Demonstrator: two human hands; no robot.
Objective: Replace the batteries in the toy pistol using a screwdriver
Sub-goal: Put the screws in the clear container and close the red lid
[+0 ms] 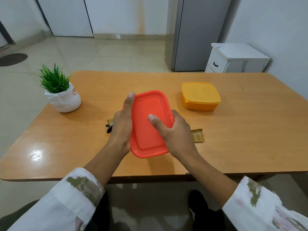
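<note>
Orange-red box [150, 130]: centre of the frame, lid on, held between both my hands above the desk [250, 139].
My left hand [122, 125]: grips the left edge, thumb laid along the lid.
My right hand [178, 134]: fingers [175, 115] curled round the right edge, thumb pressing the lid.
Gold toy pistol [198, 135]: on the desk behind the box, an end showing either side.
Yellow box [200, 95]: upper right, lid on.
Potted plant [60, 92]: upper left.

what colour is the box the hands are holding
Orange-red; the box shows best in the head view.
</note>
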